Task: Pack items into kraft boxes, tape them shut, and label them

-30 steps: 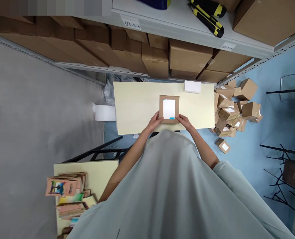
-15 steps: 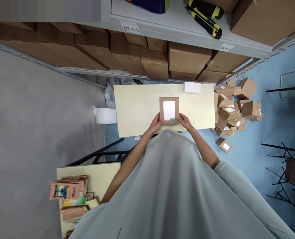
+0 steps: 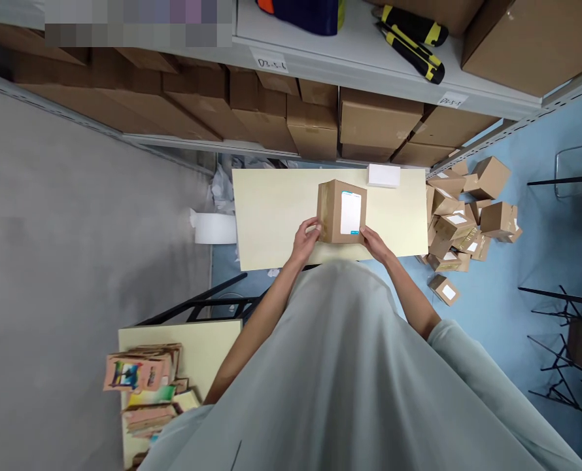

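Observation:
Over the pale table (image 3: 276, 203) a brown cardboard box (image 3: 332, 212) is tilted, showing its taped left side and a face with a white label (image 3: 350, 212). My left hand (image 3: 305, 241) grips the box at its lower left edge, with the fingers curled. At the lower right corner, my right hand (image 3: 375, 243) holds the box with thumb and fingers close together. A small white box (image 3: 384, 175) lies near the table's back edge, to the right of the cardboard box.
Beyond the table stands a shelf (image 3: 393, 72) with cardboard boxes and yellow-black cutters (image 3: 413, 53). Many parcels (image 3: 455, 226) are piled on the floor at right. A white roll (image 3: 215, 228) is left of the table. Books (image 3: 146, 373) lie on another table, lower left.
The cardboard box has turned, so its left side now shows and its labelled face has shifted right. Both hands moved with it and still hold it. The whole view has shifted slightly.

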Demonstrator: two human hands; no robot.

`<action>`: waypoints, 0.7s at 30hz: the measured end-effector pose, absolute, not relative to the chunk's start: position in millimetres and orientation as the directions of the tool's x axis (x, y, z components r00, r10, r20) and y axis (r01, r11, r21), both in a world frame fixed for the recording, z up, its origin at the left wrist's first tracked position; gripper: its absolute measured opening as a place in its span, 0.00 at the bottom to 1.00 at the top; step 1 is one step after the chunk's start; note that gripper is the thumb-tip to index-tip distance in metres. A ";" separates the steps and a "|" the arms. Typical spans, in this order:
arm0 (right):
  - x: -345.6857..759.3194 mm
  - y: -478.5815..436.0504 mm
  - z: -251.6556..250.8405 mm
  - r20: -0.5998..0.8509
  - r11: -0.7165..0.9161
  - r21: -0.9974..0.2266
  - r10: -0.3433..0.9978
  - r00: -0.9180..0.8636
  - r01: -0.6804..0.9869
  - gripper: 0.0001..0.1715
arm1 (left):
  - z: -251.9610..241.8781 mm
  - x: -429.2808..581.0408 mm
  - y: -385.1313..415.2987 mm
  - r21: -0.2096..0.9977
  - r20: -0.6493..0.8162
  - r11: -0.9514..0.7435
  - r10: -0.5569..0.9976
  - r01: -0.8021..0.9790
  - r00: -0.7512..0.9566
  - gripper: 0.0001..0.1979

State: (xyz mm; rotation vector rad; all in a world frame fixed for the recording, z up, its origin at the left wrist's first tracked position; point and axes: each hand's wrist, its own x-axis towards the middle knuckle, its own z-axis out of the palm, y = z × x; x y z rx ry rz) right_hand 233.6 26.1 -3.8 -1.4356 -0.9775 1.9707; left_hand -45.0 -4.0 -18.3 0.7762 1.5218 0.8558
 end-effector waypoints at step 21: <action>211.9 32.5 -10.7 -0.506 -0.436 -0.812 0.858 -0.093 0.388 0.47 | -23.4 -26.6 9.9 0.823 -0.483 0.513 0.858 0.244 -0.175 0.43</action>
